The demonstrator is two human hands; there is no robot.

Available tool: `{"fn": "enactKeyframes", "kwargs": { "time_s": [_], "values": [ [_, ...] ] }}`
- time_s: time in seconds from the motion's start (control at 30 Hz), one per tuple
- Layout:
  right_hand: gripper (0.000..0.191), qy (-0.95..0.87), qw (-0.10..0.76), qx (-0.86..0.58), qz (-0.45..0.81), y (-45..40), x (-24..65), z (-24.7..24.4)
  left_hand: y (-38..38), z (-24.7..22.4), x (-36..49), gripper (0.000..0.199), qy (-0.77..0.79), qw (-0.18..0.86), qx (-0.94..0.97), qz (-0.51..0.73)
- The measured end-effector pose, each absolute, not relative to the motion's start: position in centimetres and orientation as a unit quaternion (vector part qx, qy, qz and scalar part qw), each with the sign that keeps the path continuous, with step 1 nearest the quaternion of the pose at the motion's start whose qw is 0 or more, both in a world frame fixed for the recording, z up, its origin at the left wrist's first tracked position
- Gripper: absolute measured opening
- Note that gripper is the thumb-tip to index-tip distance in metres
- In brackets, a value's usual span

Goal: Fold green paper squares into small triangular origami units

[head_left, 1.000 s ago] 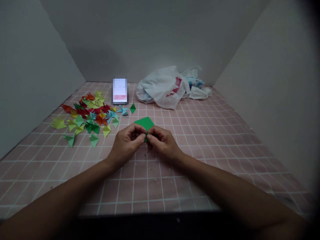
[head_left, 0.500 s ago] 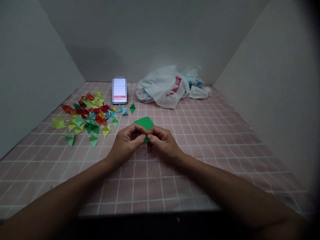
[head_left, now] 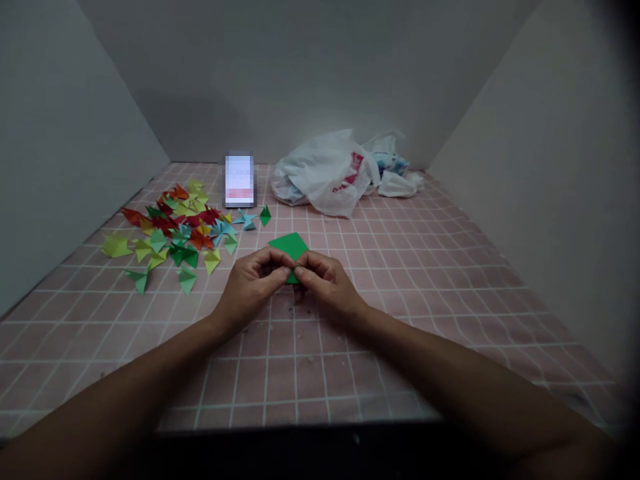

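We see folded-paper pieces (head_left: 193,219) ahead-left, lit phone (head_left: 239,179) and white plastic bag (head_left: 320,170) farther back. Green paper (head_left: 290,245): angular, partly hidden, between our left hand (head_left: 255,283) and right hand (head_left: 327,283), both grips pinched on it. Table (head_left: 425,280) runs right to side wall (head_left: 540,167); our forearms (head_left: 160,357) cross its front edge.

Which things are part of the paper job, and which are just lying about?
Part of the job:
green paper, pinched in the left grip and right grip
colourful folded paper pieces, probably

Seemingly just lying about:
white plastic bag with red print
blue-patterned packet
phone, lit, purpose unclear
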State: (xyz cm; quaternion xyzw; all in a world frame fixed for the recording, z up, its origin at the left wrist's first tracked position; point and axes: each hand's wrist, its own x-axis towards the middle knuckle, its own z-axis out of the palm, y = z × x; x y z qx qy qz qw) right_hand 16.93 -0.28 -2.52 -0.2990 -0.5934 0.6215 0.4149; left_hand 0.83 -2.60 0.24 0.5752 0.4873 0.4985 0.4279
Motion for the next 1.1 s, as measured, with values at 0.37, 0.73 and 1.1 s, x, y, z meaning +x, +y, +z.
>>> {"fn": "enactKeyframes", "kwargs": {
  "time_s": [0.37,0.73,1.1],
  "values": [
    [0.021,-0.588,0.415,-0.288,0.632,-0.23,16.91,-2.67,-2.84,0.49,0.91,0.008,0.505,0.382,0.603,0.486],
    [0.021,-0.596,0.414,-0.29,0.624,-0.16,16.93,-2.85,-2.62,0.21,1.08,0.012,0.485,0.387,0.598,0.507],
    [0.01,-0.659,0.438,-0.335,0.512,-0.21,16.96,-2.43,-2.72,0.37,0.83,0.015,0.501,0.446,0.563,0.483]
  ]
}}
